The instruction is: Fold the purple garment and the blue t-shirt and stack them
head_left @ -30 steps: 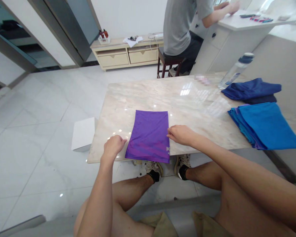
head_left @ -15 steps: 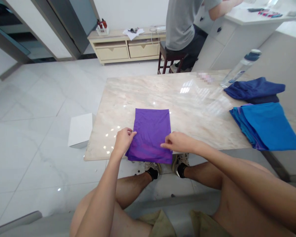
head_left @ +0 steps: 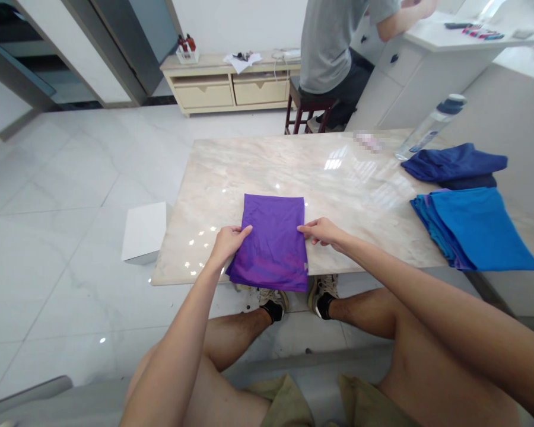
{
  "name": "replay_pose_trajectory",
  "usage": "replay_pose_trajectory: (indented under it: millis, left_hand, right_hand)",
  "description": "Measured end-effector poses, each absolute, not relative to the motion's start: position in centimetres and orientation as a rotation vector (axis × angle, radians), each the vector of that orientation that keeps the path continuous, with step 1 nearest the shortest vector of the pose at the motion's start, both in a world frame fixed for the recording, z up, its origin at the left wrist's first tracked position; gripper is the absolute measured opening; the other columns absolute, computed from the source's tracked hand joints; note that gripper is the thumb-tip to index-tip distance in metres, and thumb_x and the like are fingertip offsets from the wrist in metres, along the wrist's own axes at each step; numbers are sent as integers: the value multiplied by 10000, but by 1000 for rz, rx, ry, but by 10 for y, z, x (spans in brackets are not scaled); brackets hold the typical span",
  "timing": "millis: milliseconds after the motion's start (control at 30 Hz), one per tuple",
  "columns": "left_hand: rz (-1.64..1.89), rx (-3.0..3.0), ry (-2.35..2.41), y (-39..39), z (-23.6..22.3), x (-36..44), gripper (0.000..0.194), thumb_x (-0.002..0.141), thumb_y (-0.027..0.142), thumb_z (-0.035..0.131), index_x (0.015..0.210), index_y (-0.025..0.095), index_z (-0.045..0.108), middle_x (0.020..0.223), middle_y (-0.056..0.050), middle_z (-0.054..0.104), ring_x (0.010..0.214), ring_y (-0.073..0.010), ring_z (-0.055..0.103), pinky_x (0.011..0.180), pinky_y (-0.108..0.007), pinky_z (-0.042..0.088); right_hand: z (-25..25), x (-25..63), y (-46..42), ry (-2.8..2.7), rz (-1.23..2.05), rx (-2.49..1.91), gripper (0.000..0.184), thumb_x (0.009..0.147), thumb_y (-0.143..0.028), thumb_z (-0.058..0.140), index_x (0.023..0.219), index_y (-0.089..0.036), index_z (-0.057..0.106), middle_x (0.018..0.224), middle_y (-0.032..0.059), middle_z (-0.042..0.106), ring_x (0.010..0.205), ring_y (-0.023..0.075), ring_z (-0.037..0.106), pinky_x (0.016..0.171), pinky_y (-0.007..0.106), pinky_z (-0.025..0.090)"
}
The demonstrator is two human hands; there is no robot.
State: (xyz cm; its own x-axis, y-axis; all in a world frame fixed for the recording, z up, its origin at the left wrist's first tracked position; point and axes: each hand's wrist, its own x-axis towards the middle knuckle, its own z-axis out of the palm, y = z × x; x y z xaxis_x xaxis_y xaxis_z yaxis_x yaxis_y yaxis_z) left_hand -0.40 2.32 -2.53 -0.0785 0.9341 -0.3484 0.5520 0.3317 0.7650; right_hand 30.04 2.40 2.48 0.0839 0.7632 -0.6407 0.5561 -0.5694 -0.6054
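Note:
A folded purple cloth (head_left: 273,243) lies on the near part of the marble table, its lower end overhanging the front edge. On its left side my left hand (head_left: 230,242) is closed, the thumb on top of the cloth and the fingers under the edge. My right hand (head_left: 321,231) pinches the right edge, about halfway up. The cloth is lightly creased, with a pinkish sheen low down. What garment it may be cannot be made out from its folded shape.
On the marble table (head_left: 258,160), at the right, sit a stack of folded blue cloths (head_left: 485,228), a crumpled navy cloth (head_left: 456,163) and a clear bottle (head_left: 431,127). A white box (head_left: 145,231) stands left of the table. Beyond it, a person (head_left: 327,53) sits on a stool (head_left: 309,107).
My right hand has moved up and outward from the cloth's lower right to its right edge. My left hand has shifted slightly, its thumb now further over the cloth.

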Motion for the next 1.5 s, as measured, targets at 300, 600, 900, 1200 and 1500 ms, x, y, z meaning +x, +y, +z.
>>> replay_pose_trajectory:
  millis: [300, 600, 900, 1200, 1500]
  left_hand:
    - [519, 1580, 1813, 25, -22, 0, 385, 973, 508, 663, 1025, 185, 866, 1024, -123, 864, 1012, -318, 801, 850, -337, 562]
    - [977, 1115, 1515, 23, 3, -17, 701, 650, 771, 904, 958, 143, 863, 976, -100, 851, 931, -263, 738, 833, -343, 578]
    - [1224, 1161, 1511, 18, 67, -18, 611, 727, 752, 886, 911, 171, 841, 853, -46, 791, 928, -233, 724, 901, -340, 598]
    - [1483, 1468, 1668, -1, 86, -8, 327, 871, 516, 821, 962, 206, 774, 1147, -66, 790, 1173, -254, 731, 1022, -368, 602]
    - [1615, 1454, 1526, -2, 87, -4, 485, 823, 655, 848, 838, 245, 590, 776, 13, 687, 714, -153, 650, 645, -260, 543]
  right_hand:
    - [13, 295, 27, -1496, 1581, -2184, 576, 963, -583, 808, 646, -214, 501, 561, -44, 430, 509, 86, 349, 461, 231, 250]
    - [31, 314, 33, -1568, 1365, -1791, 613, 808, -767, 831, 718, -179, 680, 692, -9, 576, 716, 135, 494, 653, 260, 418]
    - [90, 313, 31, -1457, 1143, -1318, 576, 862, -756, 818, 950, -187, 812, 935, 52, 792, 927, 202, 694, 936, 363, 571]
    - [121, 315, 17, -1559, 598, -1258, 305, 930, -515, 842, 909, -213, 805, 1030, 64, 787, 1052, 245, 727, 975, 404, 597]
    - [122, 317, 13, -1513, 630, -1205, 440, 879, -612, 883, 791, -220, 704, 830, 35, 761, 853, 221, 743, 812, 362, 650]
